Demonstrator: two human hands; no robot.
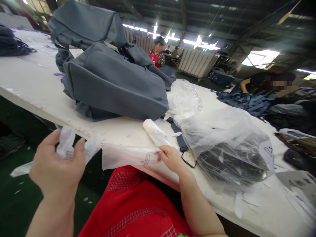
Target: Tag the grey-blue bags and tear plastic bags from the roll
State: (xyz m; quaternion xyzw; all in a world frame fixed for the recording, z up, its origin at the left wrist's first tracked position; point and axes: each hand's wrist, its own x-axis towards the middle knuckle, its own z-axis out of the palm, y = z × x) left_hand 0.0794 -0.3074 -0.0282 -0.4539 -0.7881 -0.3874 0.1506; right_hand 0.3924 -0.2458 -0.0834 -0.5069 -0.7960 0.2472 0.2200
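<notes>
My left hand grips one bunched end of a thin translucent plastic bag, held off the table edge at the lower left. My right hand pinches the same bag's other end at the table's front edge, so the bag stretches between both hands. A roll of similar plastic bags lies just above my right hand. Grey fabric bags are stacked on the white table behind it. A dark strap runs under the roll.
A large clear plastic bag holding dark items lies right of my right hand. Crumpled clear plastic sits behind it. Dark straps lie far left. Other people work at tables behind; one person bends over blue fabric.
</notes>
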